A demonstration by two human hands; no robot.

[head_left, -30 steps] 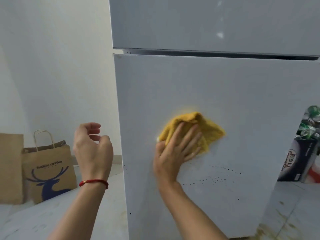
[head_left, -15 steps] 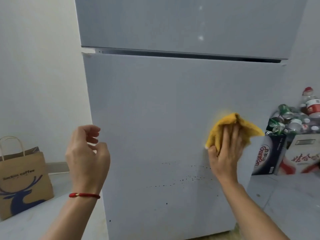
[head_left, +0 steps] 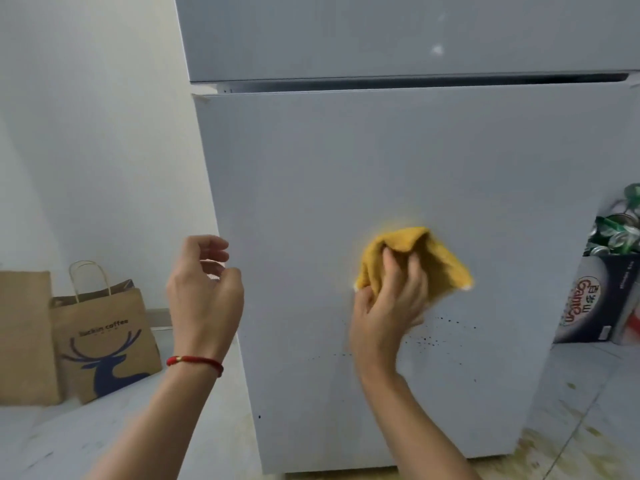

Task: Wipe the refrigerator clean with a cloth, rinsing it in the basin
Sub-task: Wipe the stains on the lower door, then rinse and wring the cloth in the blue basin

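Right hand [head_left: 388, 299] now grips the bunched mustard-yellow microfibre cloth [head_left: 415, 261], fingers curled into the fabric and holding it against the lower door of the pale grey two-door refrigerator [head_left: 346, 185]. A second ago the same hand lay flat on the cloth with fingers spread. Half a second ago it was out by the door's right edge, and it has since swept back toward the middle, so the stroke has reversed: side-to-side wiping is under way.

Left hand [head_left: 204, 289], thin red cord bracelet [head_left: 195, 362] on the wrist, hangs in the air just left of the door's edge, fingers loosely curled, holding nothing, much as in both earlier views.

Just below the cloth, the band of small dark speckles [head_left: 429, 337] on the door looks unchanged over the second. The passes run above it, so my read is that this dirt is not yet wiped and the next strokes need to drop lower.

Further back: brown paper bag with a blue deer print [head_left: 104, 344] on the floor at left, dark cardboard box of crushed cans [head_left: 602, 303] at right. No basin in view, so rinsing means leaving the fridge.
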